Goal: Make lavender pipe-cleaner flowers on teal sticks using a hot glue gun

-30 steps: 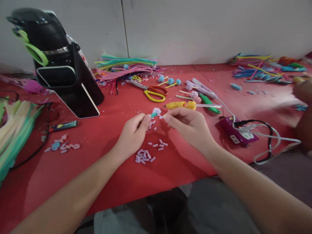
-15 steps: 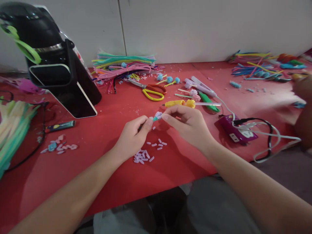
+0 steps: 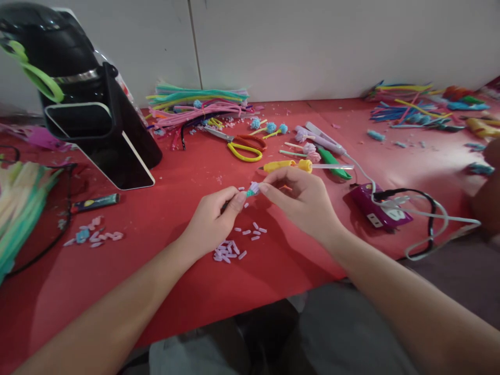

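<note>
My left hand point(image 3: 214, 219) pinches the base of a small pipe-cleaner flower point(image 3: 253, 188), with lilac petals above a teal part. At the petals' tip, the thumb and forefinger of my right hand point(image 3: 300, 200) are pinched together from the other side; whether they hold a separate piece is too small to see. Below the hands, short lilac pipe-cleaner pieces point(image 3: 226, 252) lie in a pile, with several more scattered just above it. A yellow pen-like tool point(image 3: 279, 166) lies just beyond my right fingers.
Scissors point(image 3: 246, 149), a lilac hair-straightener-like tool point(image 3: 326, 138), pipe-cleaner bundles point(image 3: 199, 107) and small blue flowers point(image 3: 270, 127) lie farther back. A black bottle point(image 3: 94, 99) stands left. At right are a purple power strip point(image 3: 378, 208) with cables and another person's hand point(image 3: 486, 192).
The lilac petals at my fingertips look more bunched and turned slightly upward. Both my hands stay nearly in place. At the right edge, the other person's hand has drawn back, uncovering yellow and blue pieces.
</note>
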A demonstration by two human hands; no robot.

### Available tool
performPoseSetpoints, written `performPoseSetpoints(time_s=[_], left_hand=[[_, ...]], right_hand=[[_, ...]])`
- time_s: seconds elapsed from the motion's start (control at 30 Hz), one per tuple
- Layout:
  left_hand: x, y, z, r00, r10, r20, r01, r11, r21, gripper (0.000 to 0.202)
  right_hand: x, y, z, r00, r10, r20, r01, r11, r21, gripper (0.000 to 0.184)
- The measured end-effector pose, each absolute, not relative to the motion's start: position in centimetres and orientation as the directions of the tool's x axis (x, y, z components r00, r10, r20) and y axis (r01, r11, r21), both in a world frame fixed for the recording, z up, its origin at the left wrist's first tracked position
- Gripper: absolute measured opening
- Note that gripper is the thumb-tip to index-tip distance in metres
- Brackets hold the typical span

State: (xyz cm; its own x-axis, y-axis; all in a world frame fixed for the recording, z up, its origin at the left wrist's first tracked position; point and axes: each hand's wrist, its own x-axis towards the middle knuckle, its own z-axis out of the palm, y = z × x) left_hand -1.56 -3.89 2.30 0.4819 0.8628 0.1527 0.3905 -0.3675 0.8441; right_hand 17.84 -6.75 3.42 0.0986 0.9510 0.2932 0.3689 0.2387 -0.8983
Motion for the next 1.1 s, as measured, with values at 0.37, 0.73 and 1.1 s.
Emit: performPoseSetpoints(time_s=[0.37,0.73,1.1], left_hand=[[-1.71,-3.9,2.3,0.496,0.853,0.166,0.391,-0.39,0.834,0.038],[-1.7,-4.04,2.47,0.512,0.834,0.206,0.396,-0.442,0.805,0.037],[-1.78,-3.92,2.18,0.518,0.825,0.227,0.391,-0.464,0.795,0.036]], right_hand=[[17.64,-6.89,3.55,0.086,0.982,0.17,0.303,0.136,-0.943,0.016],[17.67,-6.88,3.57,0.055,0.977,0.208,0.294,0.183,-0.938,0.013],[17.71,-6.84,3.24,0.055,0.979,0.198,0.273,0.175,-0.946,0.01]])
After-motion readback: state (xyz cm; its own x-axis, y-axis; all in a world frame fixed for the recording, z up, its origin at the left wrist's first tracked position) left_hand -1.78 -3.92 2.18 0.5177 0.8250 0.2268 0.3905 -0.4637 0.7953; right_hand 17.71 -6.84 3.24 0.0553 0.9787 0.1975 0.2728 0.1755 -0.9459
